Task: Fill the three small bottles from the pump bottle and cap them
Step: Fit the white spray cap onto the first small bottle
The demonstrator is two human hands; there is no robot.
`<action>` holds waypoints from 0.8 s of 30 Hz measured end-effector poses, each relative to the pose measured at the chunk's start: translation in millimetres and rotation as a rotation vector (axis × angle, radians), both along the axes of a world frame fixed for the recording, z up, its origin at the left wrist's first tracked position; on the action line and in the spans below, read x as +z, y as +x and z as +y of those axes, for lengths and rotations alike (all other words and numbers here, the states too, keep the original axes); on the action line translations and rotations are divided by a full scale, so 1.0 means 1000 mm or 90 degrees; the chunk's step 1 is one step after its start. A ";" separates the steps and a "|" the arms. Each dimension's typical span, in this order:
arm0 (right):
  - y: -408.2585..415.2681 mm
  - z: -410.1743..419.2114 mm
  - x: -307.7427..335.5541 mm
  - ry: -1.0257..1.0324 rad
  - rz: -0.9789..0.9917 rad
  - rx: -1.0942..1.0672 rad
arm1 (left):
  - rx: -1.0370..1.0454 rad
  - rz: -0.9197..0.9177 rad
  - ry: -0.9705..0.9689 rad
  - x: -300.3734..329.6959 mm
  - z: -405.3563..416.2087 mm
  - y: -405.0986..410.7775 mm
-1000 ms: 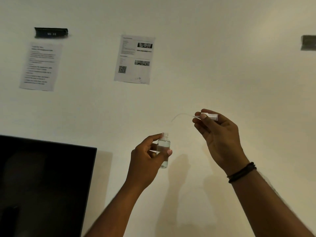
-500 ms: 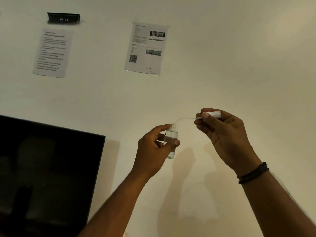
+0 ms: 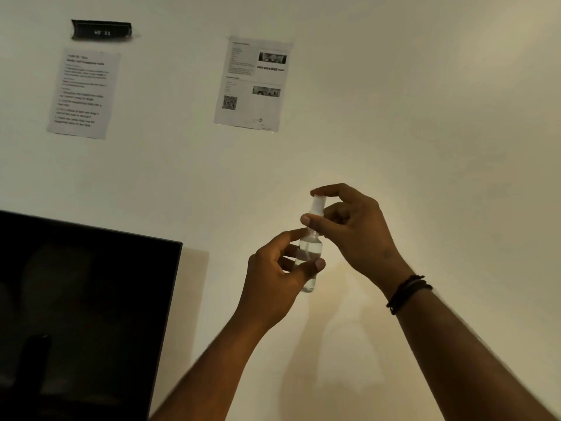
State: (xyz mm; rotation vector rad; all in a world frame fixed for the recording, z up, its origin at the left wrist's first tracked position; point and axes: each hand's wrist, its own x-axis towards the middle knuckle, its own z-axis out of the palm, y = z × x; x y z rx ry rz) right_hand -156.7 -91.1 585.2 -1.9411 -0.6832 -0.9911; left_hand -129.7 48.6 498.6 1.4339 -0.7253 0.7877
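Raised in front of a pale wall, a small clear bottle (image 3: 310, 253) with liquid inside is pinched upright between thumb and fingers of my left hand (image 3: 274, 279). My right hand (image 3: 353, 230) grips a white spray cap (image 3: 317, 205) that sits on top of the bottle's neck, with its thin tube reaching down inside the bottle. Whether the cap is screwed tight I cannot tell. The pump bottle and the other small bottles are out of view.
A dark monitor (image 3: 82, 305) fills the lower left. On the wall hang two printed sheets, the left sheet (image 3: 83, 92) and the middle sheet (image 3: 253, 83), plus a small black label (image 3: 101, 29). A dark band circles my right wrist (image 3: 406, 291).
My right hand brought the spray cap from the right over to the bottle, turned it upright, and its tube went down into the neck. My left hand kept holding the bottle.
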 end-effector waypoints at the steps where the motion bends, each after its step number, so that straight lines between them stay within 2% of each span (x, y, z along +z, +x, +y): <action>1: 0.001 0.001 -0.003 0.001 0.001 0.000 | 0.005 0.002 -0.001 -0.002 0.000 0.000; 13: 0.007 0.011 -0.039 0.050 -0.006 -0.138 | 0.040 0.011 0.006 -0.024 -0.008 0.004; 24: 0.010 0.006 -0.057 0.117 0.017 -0.065 | 0.051 0.033 0.016 -0.038 -0.007 0.012</action>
